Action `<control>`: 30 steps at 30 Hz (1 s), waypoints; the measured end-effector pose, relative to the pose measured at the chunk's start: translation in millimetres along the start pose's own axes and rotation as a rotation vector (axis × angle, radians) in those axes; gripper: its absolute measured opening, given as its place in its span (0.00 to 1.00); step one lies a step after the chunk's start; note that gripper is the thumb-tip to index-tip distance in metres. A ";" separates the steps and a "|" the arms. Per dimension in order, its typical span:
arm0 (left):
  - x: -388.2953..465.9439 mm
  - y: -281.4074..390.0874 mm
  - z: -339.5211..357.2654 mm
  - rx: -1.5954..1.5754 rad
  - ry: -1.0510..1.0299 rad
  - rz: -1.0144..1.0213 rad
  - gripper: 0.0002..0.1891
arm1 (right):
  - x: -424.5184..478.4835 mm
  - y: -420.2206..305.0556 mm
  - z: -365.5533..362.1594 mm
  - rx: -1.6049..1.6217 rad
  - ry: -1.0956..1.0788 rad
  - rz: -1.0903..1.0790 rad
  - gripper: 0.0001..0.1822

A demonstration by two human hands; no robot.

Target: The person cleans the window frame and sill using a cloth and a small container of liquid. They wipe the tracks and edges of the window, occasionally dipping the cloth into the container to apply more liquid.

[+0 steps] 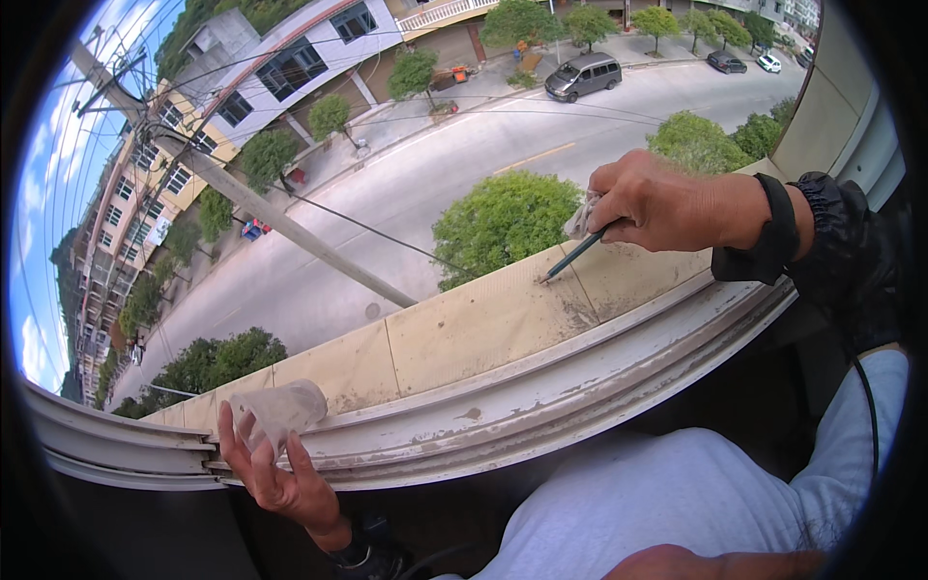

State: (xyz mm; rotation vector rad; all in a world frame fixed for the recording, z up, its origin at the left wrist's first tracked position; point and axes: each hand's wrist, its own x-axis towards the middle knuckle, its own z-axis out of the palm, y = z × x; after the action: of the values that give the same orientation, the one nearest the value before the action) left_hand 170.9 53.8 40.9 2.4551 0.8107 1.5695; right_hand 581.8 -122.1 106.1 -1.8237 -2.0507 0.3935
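My right hand [649, 203] reaches over the tiled outer window sill [471, 333] and grips a dark green pencil-like tool [576, 254]. Its tip touches or nearly touches a tile close to a joint. A crumpled whitish cloth or tissue [580, 217] is held in the same hand. At the lower left my left hand [279, 464] holds a translucent plastic cup [283, 409], tilted on its side with its base towards the sill. The cup looks dirty inside. Dark specks and dirt lie on the tiles, mostly right of the tool's tip and along the frame.
A white sliding-window track [507, 406], streaked with dirt, curves between my body and the sill. Beyond the sill's edge is a drop to a street [420, 196] with trees and a parked van [583, 76]. A utility pole [283, 225] with cables stands outside at the left.
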 end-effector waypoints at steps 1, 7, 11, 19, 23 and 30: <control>0.0 -0.3 0.0 0.011 -0.008 0.010 0.09 | 2.2 -0.7 -1.1 -0.033 0.074 0.023 0.11; -1.8 -3.1 0.5 -0.032 -0.013 0.050 0.06 | -6.0 4.1 -7.5 -0.248 -0.034 -0.023 0.10; -2.4 -1.1 -0.3 -0.030 -0.024 0.046 0.03 | -16.4 -0.9 -21.9 0.070 -0.251 -0.009 0.10; -1.3 2.9 -0.7 0.053 -0.035 0.051 0.07 | -22.3 8.0 -8.0 0.077 -0.167 -0.004 0.11; -2.0 1.8 1.1 0.032 -0.025 0.067 0.07 | -23.0 2.3 -19.6 -0.013 -0.018 0.132 0.11; -5.2 -1.9 -1.0 0.075 -0.023 0.077 0.04 | -73.0 9.5 -62.0 -0.166 -0.189 0.257 0.09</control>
State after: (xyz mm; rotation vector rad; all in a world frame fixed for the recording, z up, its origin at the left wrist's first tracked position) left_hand 167.6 52.7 36.4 2.5818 0.7949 1.5597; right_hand 625.0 -195.5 151.0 -2.2391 -2.0258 0.4944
